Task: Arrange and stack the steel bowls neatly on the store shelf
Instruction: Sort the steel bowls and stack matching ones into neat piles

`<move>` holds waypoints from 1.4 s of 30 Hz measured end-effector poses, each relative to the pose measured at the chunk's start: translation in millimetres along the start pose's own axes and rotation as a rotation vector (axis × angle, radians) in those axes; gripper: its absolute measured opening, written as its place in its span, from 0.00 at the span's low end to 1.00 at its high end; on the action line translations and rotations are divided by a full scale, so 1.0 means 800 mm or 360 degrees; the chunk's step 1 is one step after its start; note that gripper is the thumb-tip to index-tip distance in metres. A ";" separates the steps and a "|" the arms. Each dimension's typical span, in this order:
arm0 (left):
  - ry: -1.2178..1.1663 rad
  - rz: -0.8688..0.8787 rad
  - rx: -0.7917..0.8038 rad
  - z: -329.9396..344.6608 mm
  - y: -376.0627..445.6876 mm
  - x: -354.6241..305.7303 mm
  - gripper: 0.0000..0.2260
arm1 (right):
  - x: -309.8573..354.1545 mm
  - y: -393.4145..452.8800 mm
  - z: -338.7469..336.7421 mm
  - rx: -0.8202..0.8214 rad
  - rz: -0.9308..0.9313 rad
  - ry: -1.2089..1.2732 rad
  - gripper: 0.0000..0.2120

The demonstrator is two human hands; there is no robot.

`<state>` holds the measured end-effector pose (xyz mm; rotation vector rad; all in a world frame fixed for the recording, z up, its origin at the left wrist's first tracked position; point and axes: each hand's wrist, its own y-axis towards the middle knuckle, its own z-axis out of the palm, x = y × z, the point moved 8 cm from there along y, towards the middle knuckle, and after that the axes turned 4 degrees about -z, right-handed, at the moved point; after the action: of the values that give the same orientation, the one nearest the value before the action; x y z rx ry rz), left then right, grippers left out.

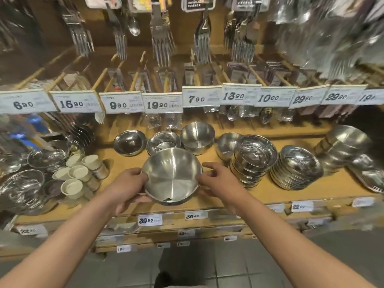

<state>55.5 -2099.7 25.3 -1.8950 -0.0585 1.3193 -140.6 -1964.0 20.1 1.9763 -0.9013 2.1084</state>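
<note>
A large steel bowl (172,175) is tilted toward me over the front of the wooden shelf (276,193). My left hand (126,187) grips its left rim and underside. My right hand (220,181) holds its right rim with the fingers partly spread. Behind it stand three loose steel bowls: a dark one (129,143), a shallow one (163,142) and a deep one (197,137). To the right sit another bowl (227,144), a tall stack of bowls (252,161) and a leaning stack of shallow dishes (296,168).
White-lidded small jars (79,173) and wrapped steel plates (22,181) fill the shelf's left. More steel bowls (345,145) sit at the far right. Price tags (162,103) and hanging forks (163,43) are overhead. Grey floor tiles lie below.
</note>
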 end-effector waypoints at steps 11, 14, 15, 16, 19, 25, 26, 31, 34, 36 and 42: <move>-0.0225 -0.0023 -0.0575 -0.139 0.036 0.076 0.13 | -0.024 0.012 0.019 -0.0164 0.0139 0.0123 0.07; -0.0042 -0.0049 -0.0713 -0.151 0.057 0.091 0.13 | -0.031 0.015 0.017 -0.0225 0.0172 0.0129 0.07; -0.0013 -0.0073 -0.0718 -0.152 0.068 0.098 0.12 | -0.032 0.015 0.016 -0.0244 0.0178 0.0128 0.07; 0.0005 -0.0101 -0.0714 -0.152 0.079 0.105 0.11 | -0.032 0.016 0.015 -0.0262 0.0181 0.0125 0.07; 0.0040 -0.0183 -0.0649 -0.153 0.109 0.124 0.14 | -0.032 0.018 0.013 -0.0311 0.0180 0.0112 0.08; 0.0171 -0.0190 -0.0613 -0.162 0.137 0.131 0.15 | -0.038 0.020 0.013 -0.0408 0.0178 0.0087 0.08; 0.0213 -0.0174 -0.0637 -0.164 0.140 0.129 0.14 | -0.040 0.021 0.014 -0.0430 0.0180 0.0090 0.08; 0.0441 -0.0105 -0.0660 -0.167 0.148 0.121 0.10 | -0.046 0.028 0.022 -0.0484 0.0196 0.0029 0.08; 0.0730 -0.0032 -0.0723 -0.170 0.149 0.109 0.10 | -0.043 0.033 0.025 -0.0517 0.0176 -0.0023 0.08; 0.0771 -0.0045 -0.0722 -0.169 0.150 0.108 0.09 | -0.042 0.034 0.027 -0.0533 0.0176 -0.0044 0.09; 0.0831 0.0049 -0.0761 -0.161 0.150 0.073 0.22 | -0.041 0.038 0.025 -0.0549 0.0157 -0.0057 0.08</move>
<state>138.9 -2228.1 -78.6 -2.6043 -0.0824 0.8348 -133.1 -1988.6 -21.5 1.8296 -1.2934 1.8152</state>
